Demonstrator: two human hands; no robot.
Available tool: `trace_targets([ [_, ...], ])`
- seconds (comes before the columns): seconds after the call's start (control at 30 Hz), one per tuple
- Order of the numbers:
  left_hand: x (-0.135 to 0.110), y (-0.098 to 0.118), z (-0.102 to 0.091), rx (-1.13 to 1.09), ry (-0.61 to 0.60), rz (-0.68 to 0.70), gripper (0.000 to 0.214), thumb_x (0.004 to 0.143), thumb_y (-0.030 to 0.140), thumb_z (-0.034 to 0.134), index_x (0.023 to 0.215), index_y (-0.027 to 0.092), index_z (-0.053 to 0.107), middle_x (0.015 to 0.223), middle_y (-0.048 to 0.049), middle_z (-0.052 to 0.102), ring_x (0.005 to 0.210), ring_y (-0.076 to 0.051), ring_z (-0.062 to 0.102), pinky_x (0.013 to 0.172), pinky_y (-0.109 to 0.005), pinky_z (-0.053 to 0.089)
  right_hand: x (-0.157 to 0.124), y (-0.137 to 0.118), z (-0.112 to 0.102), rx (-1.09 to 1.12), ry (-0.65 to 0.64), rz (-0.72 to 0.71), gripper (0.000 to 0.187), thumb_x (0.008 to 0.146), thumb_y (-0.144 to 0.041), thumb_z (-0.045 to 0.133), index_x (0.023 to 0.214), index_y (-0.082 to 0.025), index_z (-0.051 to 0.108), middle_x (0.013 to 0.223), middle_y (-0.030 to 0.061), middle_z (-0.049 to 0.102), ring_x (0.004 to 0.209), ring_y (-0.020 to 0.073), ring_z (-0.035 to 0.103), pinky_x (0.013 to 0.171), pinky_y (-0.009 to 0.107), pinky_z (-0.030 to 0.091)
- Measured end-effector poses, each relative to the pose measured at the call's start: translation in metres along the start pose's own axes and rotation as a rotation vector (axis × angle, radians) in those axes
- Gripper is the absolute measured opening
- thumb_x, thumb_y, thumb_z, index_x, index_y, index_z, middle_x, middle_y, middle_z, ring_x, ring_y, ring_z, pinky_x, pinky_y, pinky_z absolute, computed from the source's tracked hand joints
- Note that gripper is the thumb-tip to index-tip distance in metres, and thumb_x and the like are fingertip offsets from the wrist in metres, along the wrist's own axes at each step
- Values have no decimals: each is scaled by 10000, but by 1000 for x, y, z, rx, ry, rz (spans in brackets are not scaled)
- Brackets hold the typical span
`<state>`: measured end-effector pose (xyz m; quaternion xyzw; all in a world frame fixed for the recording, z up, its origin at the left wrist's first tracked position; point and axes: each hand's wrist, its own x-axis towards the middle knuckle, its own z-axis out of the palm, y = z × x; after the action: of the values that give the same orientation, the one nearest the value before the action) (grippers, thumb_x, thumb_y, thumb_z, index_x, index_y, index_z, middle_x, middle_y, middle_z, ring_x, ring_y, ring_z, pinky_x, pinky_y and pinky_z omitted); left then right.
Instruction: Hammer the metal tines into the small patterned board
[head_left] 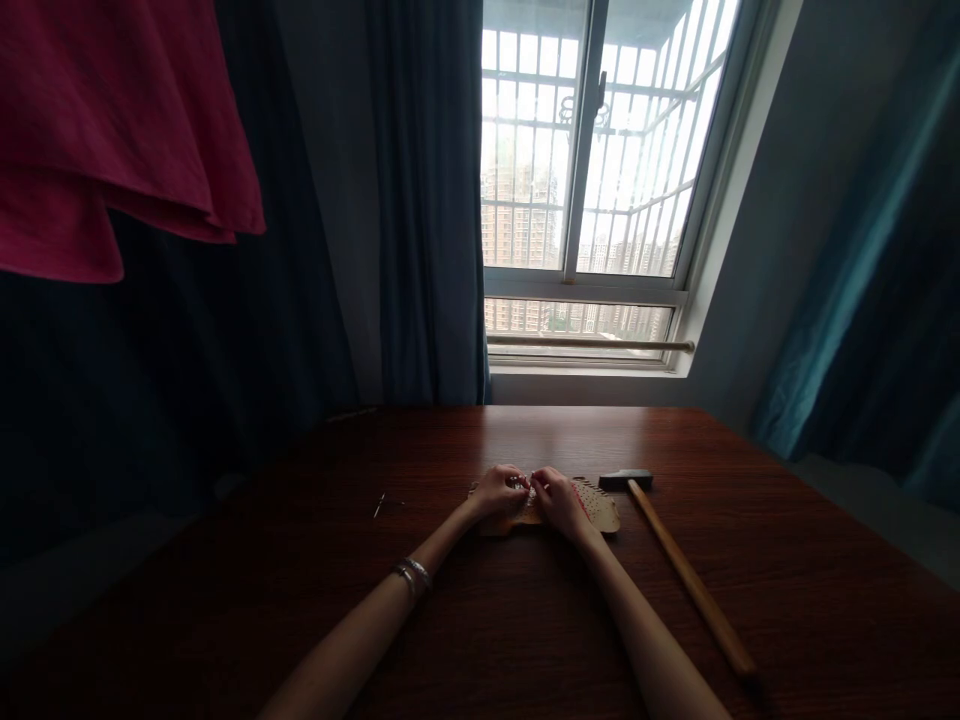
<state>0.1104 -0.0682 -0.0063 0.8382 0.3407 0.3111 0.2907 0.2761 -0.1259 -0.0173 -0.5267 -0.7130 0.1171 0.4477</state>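
A flat, light tan piece (602,512) with rows of small holes and some red along it lies on the table, partly covered by my hands. Over its left part, my left hand (500,491) has thumb and fingers pinched together. My right hand (559,500) is closed in a pinch just beside it, the fingertips of both hands nearly meeting. Something small and pale shows between them, too small to name. Bracelets circle my left wrist.
On the right lies a hammer (694,580), its head toward the window. Small thin metal items (380,505) rest left of my hands. The brown wooden table (480,620) reaches to the window wall. A pink cloth (127,120) hangs at upper left, near dark blue curtains (431,200).
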Motion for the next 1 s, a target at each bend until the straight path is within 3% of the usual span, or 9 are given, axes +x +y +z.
trace_targets([
  [0.43, 3, -27, -3, -180, -123, 91, 224, 722, 272, 646, 882, 139, 728, 970, -61, 691, 863, -175, 627, 794, -248, 471, -1, 2, 0, 0, -17, -23, 181, 864, -226, 457, 816, -218, 632, 841, 43, 649, 746, 156, 590, 703, 237, 441],
  [0.77, 2, -8, 1, -11, -12, 1, 218, 696, 306, 646, 806, 139, 731, 848, -43, 707, 788, -174, 616, 713, -226, 452, 0, 4, 3, 3, -26, -37, 180, 848, -180, 461, 811, -195, 636, 825, 40, 619, 732, 146, 573, 686, 230, 437],
  [1.0, 2, -1, 3, -18, 45, -32, 198, 689, 300, 632, 726, 130, 725, 743, -35, 703, 711, -169, 618, 656, -225, 436, 1, 5, 4, 10, -24, -20, 166, 840, -171, 483, 793, -206, 638, 838, 39, 625, 736, 143, 580, 692, 223, 441],
])
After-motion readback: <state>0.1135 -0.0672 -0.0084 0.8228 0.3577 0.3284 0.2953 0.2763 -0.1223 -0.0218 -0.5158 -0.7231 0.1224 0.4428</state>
